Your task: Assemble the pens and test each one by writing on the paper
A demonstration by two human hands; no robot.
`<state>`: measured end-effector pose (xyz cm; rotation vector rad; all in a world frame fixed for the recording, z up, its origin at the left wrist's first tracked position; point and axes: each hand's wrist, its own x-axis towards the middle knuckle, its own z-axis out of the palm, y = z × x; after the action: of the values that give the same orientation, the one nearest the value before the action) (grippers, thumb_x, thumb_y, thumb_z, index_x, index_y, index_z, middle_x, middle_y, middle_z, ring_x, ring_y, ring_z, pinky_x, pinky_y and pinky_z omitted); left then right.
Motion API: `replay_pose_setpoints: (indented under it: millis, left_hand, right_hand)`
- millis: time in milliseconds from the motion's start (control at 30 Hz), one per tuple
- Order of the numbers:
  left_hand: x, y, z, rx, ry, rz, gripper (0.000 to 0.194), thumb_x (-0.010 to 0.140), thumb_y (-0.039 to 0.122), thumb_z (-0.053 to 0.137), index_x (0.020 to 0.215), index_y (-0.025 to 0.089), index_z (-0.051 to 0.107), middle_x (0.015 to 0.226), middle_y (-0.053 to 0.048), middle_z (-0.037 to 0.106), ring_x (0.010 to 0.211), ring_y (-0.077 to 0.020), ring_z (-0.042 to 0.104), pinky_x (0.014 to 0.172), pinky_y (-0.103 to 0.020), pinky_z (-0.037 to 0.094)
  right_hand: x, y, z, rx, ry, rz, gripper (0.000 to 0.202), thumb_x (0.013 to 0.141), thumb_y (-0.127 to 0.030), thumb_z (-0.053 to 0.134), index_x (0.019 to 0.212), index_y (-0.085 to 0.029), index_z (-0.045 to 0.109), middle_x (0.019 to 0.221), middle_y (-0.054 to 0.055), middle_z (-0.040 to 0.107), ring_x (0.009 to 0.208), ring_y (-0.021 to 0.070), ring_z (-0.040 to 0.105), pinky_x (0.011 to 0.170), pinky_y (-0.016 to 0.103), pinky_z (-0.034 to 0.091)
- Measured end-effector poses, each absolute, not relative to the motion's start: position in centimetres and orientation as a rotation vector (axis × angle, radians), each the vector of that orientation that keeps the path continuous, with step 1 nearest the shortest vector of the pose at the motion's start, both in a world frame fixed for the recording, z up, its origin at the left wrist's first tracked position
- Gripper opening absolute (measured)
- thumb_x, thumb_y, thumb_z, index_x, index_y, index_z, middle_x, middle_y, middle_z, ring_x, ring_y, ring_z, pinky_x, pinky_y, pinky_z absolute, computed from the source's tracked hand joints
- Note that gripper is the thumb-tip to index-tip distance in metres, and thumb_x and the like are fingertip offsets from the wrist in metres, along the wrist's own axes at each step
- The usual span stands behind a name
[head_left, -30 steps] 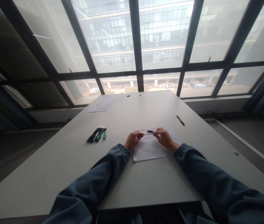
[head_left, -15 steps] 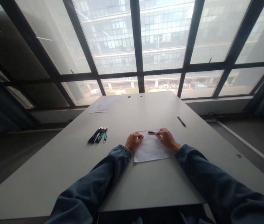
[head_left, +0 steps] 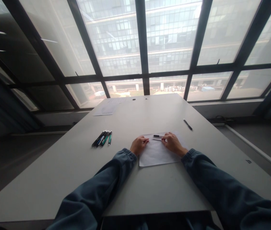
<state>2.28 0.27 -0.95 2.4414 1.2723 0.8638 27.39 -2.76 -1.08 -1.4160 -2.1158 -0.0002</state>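
A sheet of white paper lies on the table, with both hands over its upper part. My left hand rests at the paper's left edge, fingers closed in a pinch; anything between them is too small to make out. My right hand is closed at the upper right of the sheet. From its fingertips a thin stick-like thing points left. Just beyond it is a pen with a black end, its right part hidden by the fingers.
Several black, blue and green pens lie side by side on the left. Another dark pen lies to the right, beyond my right hand. Printed sheets are at the far left of the white table, which reaches toward tall windows.
The view has shifted slightly. By my right fingertips, the thin stick-like thing now shows clearly apart from the black-ended pen. My left hand keeps its pinch at the paper's edge.
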Motion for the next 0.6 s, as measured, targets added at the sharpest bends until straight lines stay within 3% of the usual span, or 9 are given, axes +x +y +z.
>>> replay_pose_setpoints:
  millis: [200, 333, 500, 600]
  left_hand:
    - [2.2, 0.9, -1.4, 2.365, 1.36, 0.972, 0.033, 0.098, 0.028, 0.045, 0.115, 0.018, 0.071, 0.097, -0.008, 0.067, 0.093, -0.021, 0.063, 0.088, -0.032, 0.048]
    - [2.3, 1.1, -1.9, 2.412, 1.428, 0.973, 0.036, 0.094, 0.018, 0.044, 0.122, 0.013, 0.066, 0.095, -0.011, 0.063, 0.095, -0.0224, 0.06, 0.092, -0.034, 0.047]
    - [2.2, 1.2, -1.7, 2.337, 1.34, 1.119, 0.037, 0.092, 0.016, 0.046, 0.126, 0.013, 0.061, 0.092, -0.008, 0.064, 0.086, -0.0192, 0.06, 0.085, -0.032, 0.048]
    - [1.9, 1.4, -1.3, 2.186, 1.348, 1.243, 0.028, 0.088, 0.019, 0.058, 0.116, 0.017, 0.063, 0.085, -0.003, 0.067, 0.072, -0.0151, 0.06, 0.074, -0.027, 0.049]
  right_hand:
    - [27.4, -2.8, -1.1, -1.415, -2.088, 0.025, 0.013, 0.088, -0.023, 0.065, 0.08, -0.021, 0.074, 0.083, 0.006, 0.069, 0.085, 0.0207, 0.058, 0.08, 0.031, 0.041]
    - [27.3, -2.7, -1.1, -1.428, -2.04, 0.011, 0.026, 0.095, -0.029, 0.057, 0.075, -0.021, 0.071, 0.081, 0.005, 0.068, 0.082, 0.0194, 0.058, 0.079, 0.03, 0.041]
    - [27.2, -2.6, -0.9, -1.424, -2.01, -0.035, 0.034, 0.097, -0.031, 0.052, 0.068, -0.02, 0.065, 0.076, 0.005, 0.066, 0.077, 0.0186, 0.057, 0.075, 0.029, 0.04]
    - [27.2, -2.6, -1.0, -1.415, -2.0, -0.046, 0.034, 0.097, -0.03, 0.051, 0.066, -0.02, 0.062, 0.074, 0.005, 0.065, 0.076, 0.0184, 0.057, 0.074, 0.028, 0.04]
